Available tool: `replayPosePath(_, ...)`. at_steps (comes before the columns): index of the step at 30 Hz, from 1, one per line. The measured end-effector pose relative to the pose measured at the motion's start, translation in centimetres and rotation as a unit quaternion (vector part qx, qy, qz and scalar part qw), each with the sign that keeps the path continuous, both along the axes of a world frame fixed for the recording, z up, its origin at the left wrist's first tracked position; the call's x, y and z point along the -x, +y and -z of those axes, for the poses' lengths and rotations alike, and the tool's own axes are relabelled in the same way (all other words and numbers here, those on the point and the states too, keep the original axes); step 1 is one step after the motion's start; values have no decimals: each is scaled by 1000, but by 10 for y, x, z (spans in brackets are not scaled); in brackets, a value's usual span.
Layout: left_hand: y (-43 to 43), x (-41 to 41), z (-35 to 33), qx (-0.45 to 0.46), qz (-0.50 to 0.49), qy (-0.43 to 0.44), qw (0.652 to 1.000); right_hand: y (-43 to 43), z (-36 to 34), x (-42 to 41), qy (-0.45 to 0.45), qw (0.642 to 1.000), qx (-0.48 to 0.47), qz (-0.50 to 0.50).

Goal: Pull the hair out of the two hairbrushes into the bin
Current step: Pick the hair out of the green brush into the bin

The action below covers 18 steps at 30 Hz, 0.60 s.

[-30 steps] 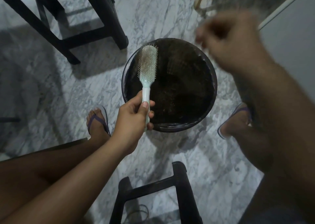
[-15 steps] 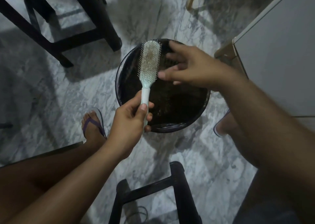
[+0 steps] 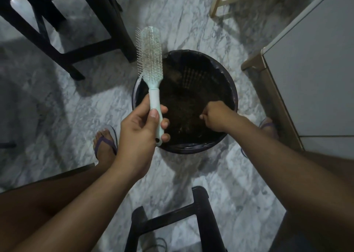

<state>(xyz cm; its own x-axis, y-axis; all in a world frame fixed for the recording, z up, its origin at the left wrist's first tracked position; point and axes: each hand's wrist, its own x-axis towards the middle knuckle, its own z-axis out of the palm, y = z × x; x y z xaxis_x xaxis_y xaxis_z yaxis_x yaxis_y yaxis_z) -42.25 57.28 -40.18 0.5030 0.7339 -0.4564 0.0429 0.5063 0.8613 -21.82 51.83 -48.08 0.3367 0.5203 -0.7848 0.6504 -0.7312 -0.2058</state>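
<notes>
**Dim room, soft shadows, wide-angle bend**

Light is low and cool, seemingly falling from above and behind. The marble floor [image 3: 80,98] carries broad soft shadows, and a pale glare patch shows far above the fingers [image 3: 164,125] of the left hand [image 3: 139,134]. The bin [image 3: 232,90] interior just beyond the fingertips is nearly black, its detail muddy. Straight edges bow at the frame's borders. Focus is soft throughout.

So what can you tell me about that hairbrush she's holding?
The hairbrush is pale mint plastic, with a long oval head of pale pins and a straight handle with a small hole at its end. It stands roughly upright, pins facing the camera, over the left rim of the black bin. Only the left hand touches it, wrapped around the handle.
</notes>
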Motion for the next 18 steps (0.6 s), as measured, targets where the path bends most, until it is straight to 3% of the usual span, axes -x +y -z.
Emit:
replayPosePath(5,-1,2,2,0,6,10,1000,9,-30,-15,18,993,12,-116)
replayPosePath(8,-2,2,3,1,13,20,1000,16,-56,-26,112,988,-101,-15)
replayPosePath(11,-4,1,4,4,22,24,999,23,-69,-19,211,926,-287,124)
replayPosePath(14,-6,0,4,3,28,20,999,28,-60,-5,247,881,-367,171)
replayPosePath(18,-4,0,1,7,13,-2,1000,15,-18,4,115,930,-309,163)
